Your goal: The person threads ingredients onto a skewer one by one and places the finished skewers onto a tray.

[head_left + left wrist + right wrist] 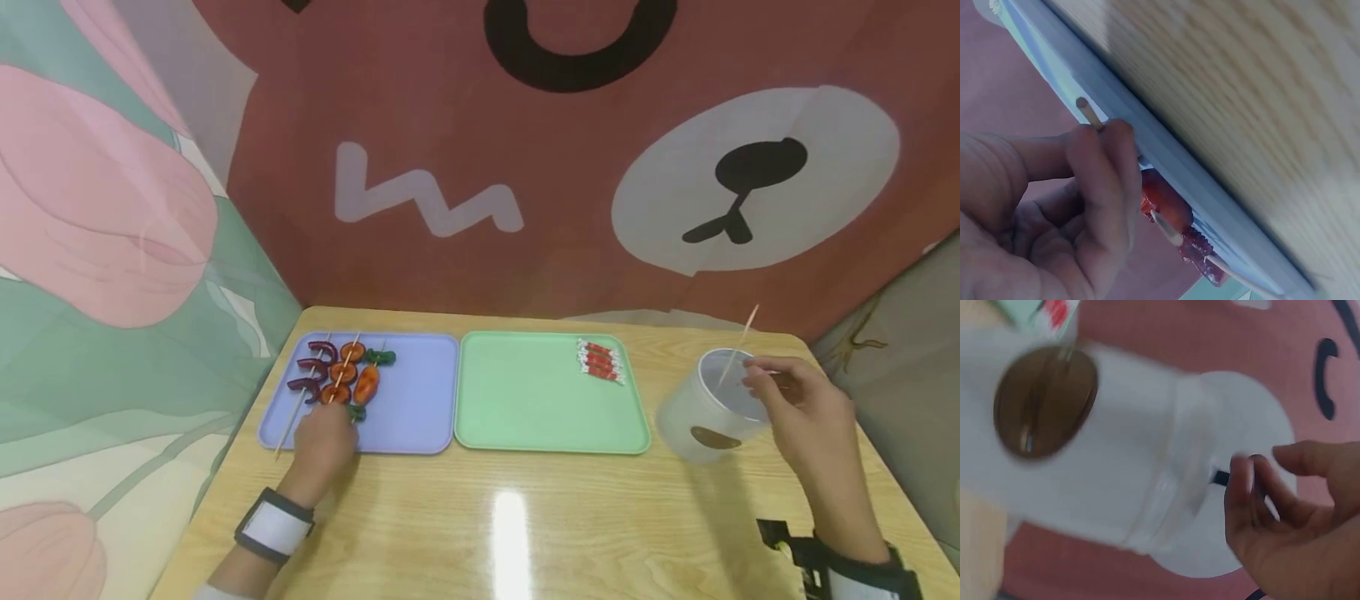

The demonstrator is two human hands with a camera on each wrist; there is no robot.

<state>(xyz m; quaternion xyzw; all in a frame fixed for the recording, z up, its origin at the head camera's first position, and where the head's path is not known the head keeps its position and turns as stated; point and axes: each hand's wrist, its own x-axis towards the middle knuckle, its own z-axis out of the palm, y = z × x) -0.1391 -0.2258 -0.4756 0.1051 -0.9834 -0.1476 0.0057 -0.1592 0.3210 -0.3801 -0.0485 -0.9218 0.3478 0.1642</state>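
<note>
Skewer (pixel 1089 115) tip hidden by fingers (pixel 1105 181)

The left hand (pixel 324 442) reaches forward, fingers curled in a pinch. The right hand (pixel 798 400) is raised, fingers loosely bent.

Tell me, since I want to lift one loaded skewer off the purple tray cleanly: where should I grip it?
Grip the skewer by its bare stick end near the tray's front edge, coming from the near side. The food crowds the far half, leaving that end free.
</note>
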